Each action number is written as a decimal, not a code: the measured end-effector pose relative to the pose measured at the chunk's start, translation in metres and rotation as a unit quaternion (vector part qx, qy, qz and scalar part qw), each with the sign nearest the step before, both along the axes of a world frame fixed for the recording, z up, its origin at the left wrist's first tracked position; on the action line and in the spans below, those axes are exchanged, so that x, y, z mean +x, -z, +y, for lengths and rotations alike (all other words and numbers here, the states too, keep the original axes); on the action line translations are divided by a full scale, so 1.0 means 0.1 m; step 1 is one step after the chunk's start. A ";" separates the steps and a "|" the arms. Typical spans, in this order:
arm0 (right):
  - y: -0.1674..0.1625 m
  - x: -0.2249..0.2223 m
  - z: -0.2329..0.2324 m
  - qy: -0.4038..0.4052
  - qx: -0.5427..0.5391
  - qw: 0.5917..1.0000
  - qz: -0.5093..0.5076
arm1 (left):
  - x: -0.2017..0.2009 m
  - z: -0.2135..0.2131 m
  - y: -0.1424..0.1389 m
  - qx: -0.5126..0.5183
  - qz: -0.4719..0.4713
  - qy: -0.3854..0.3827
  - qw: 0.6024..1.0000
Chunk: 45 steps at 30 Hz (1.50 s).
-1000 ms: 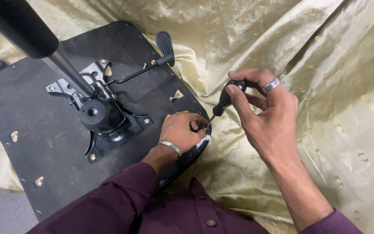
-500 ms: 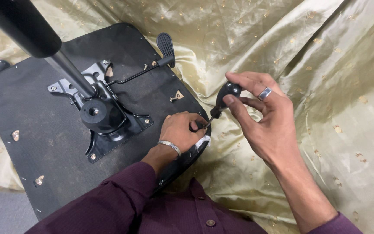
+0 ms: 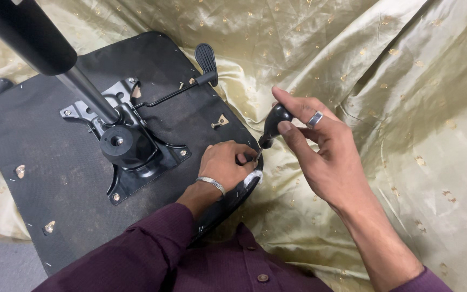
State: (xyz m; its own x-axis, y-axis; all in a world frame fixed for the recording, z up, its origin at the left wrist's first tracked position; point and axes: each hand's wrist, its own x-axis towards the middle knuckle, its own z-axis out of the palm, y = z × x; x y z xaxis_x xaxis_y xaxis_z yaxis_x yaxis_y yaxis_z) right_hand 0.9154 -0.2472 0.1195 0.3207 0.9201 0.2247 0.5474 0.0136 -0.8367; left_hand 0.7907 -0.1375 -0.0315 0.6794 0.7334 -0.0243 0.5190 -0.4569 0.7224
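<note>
Glossy satin cloth (image 3: 385,70), matt seat underside (image 3: 39,157)

My right hand (image 3: 325,157) sits slightly lower than a second ago, screwdriver (image 3: 272,125) handle tipped more upright. Ring finger now stretches out straighter. My left hand (image 3: 227,165) curls tighter at the seat edge.

Two hands (image 3: 277,157), one screwdriver (image 3: 270,130), one chair seat (image 3: 39,140).

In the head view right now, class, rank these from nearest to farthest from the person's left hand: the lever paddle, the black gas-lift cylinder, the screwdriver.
1. screwdriver: its tip meets the left hand at the seat's right edge.
2. lever paddle: above the hand, at the top edge.
3. black gas-lift cylinder: far upper left.
</note>
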 end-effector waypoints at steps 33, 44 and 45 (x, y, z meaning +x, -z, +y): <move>0.15 0.12 0.01 0.095 0.064 0.992 -0.053 | -0.02 -0.02 -0.12 -0.032 0.031 0.001 0.999; 0.19 0.04 0.10 0.187 0.038 0.974 -0.118 | -0.02 -0.01 -0.08 -0.024 0.026 0.001 0.999; 0.18 0.04 0.11 0.175 0.053 0.975 -0.124 | -0.02 0.00 -0.08 -0.024 0.027 0.002 0.999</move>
